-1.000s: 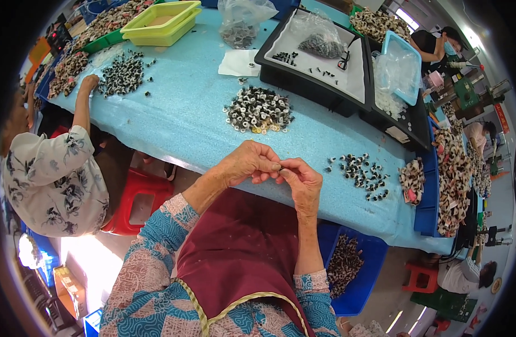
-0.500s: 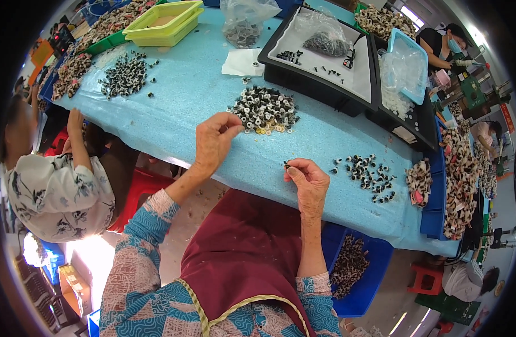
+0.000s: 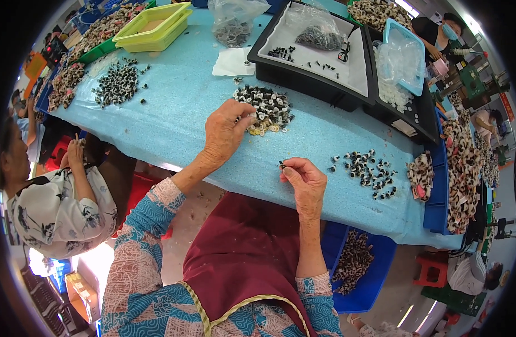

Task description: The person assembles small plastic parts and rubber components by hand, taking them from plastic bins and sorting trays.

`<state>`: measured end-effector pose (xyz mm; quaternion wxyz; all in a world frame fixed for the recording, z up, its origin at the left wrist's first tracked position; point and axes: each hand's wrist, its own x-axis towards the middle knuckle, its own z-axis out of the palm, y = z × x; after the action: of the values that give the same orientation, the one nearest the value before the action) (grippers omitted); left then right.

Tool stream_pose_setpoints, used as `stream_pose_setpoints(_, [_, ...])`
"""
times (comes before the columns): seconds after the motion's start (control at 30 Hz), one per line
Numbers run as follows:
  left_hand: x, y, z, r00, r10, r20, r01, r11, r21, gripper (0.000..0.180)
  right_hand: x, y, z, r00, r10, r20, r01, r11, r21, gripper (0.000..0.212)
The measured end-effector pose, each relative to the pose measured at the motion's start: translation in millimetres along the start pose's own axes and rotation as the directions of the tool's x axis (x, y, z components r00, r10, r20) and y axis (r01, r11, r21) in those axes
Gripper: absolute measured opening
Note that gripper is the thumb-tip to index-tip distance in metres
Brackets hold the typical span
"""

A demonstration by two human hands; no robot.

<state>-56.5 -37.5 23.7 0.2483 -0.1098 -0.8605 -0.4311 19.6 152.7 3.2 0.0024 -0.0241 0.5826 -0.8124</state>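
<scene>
Left hand (image 3: pixel 224 130) was nearer, half-curled at the parts pile (image 3: pixel 272 106), which lay toward its 2 o'clock; couldn't tell if it held anything. Right hand (image 3: pixel 307 178) pinched a small black piece (image 3: pixel 281 164), poking toward 10 o'clock.

Floor (image 3: pixel 102 259) is glaring white, eight o'clock; light streak (image 3: pixel 475 25) is shining, two o'clock; blue table (image 3: pixel 174 112) is bowing, fisheye-bent; corners are falling black.

2 yellow trays (image 3: pixel 158 41) in 1 stack, red stool (image 3: pixel 431 262) at right
</scene>
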Motion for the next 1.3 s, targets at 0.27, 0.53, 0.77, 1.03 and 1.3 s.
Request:
stream_pose_setpoints(0.27, [-15,22,1,0.618,-0.279,0.735,0.74,-0.11,-0.664,0.025,20,-12,13,0.998,-0.052,-0.044,0.06,0.976,0.208,0.012])
stream_pose_setpoints(0.53, [-26,32,16,0.667,-0.329,0.668,0.721,0.058,-0.691,0.021,25,-5,17,0.998,-0.041,-0.042,0.047,0.985,0.164,0.013])
stream_pose_setpoints(0.77, [-23,30,21,0.677,-0.306,0.669,0.728,0.152,-0.668,0.018,39,-8,7,0.999,-0.031,-0.033,0.035,0.993,0.115,0.013])
stream_pose_setpoints(1.03, [-18,51,29,0.665,-0.437,0.605,0.746,0.398,-0.534,0.019,35,-20,3,0.998,-0.006,-0.066,-0.008,0.976,-0.217,0.019])
stream_pose_setpoints(1.3, [-32,31,26,0.579,-0.387,0.718,0.815,0.245,-0.525,0.018,28,-13,-7,0.987,-0.055,0.154,0.119,0.885,-0.449,0.018])
